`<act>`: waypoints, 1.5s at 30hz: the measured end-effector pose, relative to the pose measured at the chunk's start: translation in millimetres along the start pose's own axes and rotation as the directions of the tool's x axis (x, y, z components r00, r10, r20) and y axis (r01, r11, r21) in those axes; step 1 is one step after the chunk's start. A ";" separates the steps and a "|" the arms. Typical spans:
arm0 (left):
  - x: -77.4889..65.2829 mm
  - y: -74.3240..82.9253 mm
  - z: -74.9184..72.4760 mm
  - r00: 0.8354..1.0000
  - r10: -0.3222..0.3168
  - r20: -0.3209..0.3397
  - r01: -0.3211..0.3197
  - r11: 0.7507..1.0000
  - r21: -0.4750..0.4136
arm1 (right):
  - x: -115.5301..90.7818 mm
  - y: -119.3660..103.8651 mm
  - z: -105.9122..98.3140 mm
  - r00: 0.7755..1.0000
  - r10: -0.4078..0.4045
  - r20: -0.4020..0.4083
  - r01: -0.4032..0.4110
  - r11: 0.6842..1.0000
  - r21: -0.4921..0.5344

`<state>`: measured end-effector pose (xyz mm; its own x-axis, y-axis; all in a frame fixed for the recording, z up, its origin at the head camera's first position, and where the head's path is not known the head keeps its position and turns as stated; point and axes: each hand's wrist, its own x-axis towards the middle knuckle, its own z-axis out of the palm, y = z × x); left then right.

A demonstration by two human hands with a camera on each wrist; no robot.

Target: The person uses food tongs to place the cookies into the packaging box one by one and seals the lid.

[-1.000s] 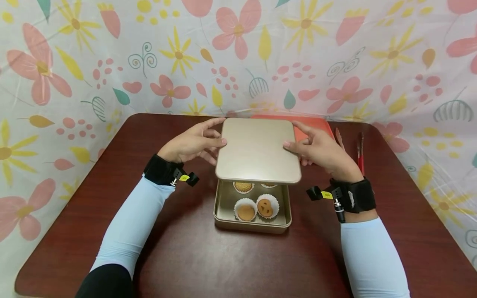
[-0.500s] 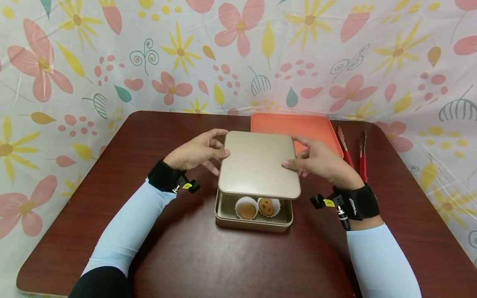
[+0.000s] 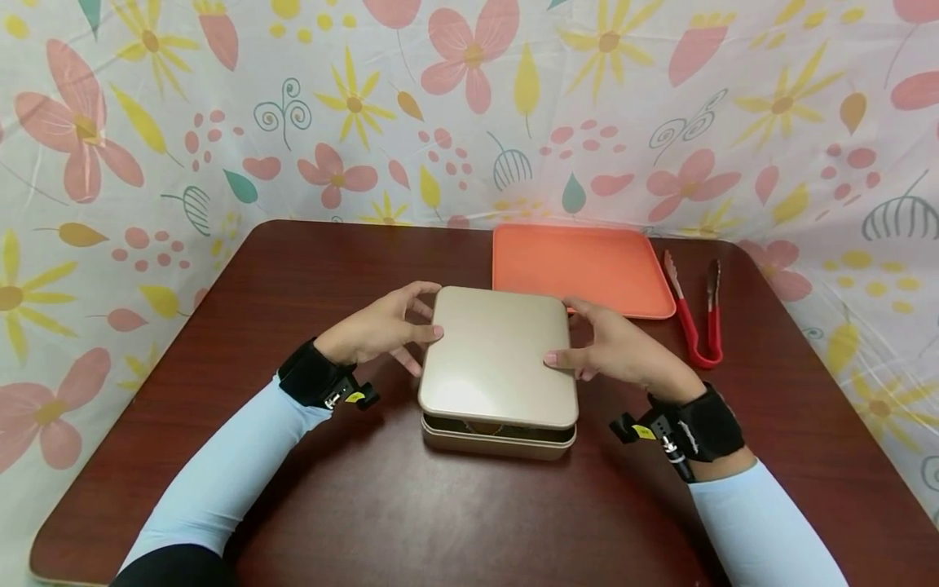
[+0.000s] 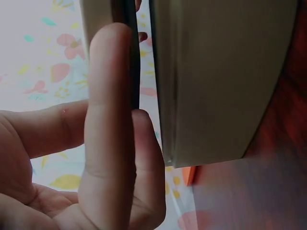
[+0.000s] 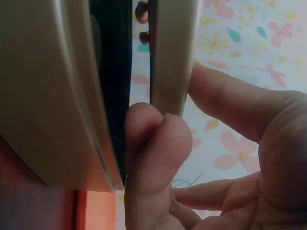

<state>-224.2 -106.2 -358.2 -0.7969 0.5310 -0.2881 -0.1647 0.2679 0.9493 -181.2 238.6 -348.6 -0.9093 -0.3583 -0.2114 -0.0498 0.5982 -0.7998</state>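
Note:
A gold rectangular tin lid (image 3: 499, 355) hangs just above its matching tin (image 3: 499, 446), covering most of it. Through the narrow front gap a sliver of a cookie (image 3: 484, 426) shows; the rest of the inside is hidden. My left hand (image 3: 381, 330) grips the lid's left edge, thumb on top and fingers at the side. On the opposite edge, my right hand (image 3: 612, 346) holds the lid the same way. Both wrist views show a gap between the lid (image 5: 172, 57) and the tin's wall (image 4: 220, 86), with fingertips (image 4: 146, 124) under the lid's rim.
Behind the tin, at the back of the table, lies an orange tray (image 3: 579, 265). Red-handled tongs (image 3: 704, 334) rest to the right of the tray. A flowered cloth (image 3: 440, 122) hangs along the table's back edge.
Both hands have brought the lid down and toward the person, over the tin. The cookies in paper cups, visible before, are now almost wholly covered. The tray and tongs show more fully.

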 end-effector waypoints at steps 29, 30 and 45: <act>-3.6 -8.7 11.8 1.000 -0.016 -0.015 0.017 0.996 0.086 | 3.6 -1.0 9.7 0.999 0.023 0.034 -0.020 0.997 -0.075; -3.8 -8.8 12.0 1.000 -0.015 -0.016 0.016 0.996 0.089 | 3.4 -1.1 9.7 0.999 0.024 0.033 -0.021 0.997 -0.078; -7.0 -8.2 14.1 0.999 -0.027 -0.018 0.028 0.993 0.111 | 0.5 -6.8 12.5 0.999 0.037 0.032 -0.034 0.994 -0.100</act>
<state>-209.1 -100.8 -365.7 -0.8026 0.5090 -0.3109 -0.1216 0.3707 0.9207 -176.2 225.4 -350.3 -0.8968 -0.3586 -0.2591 -0.0597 0.6785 -0.7322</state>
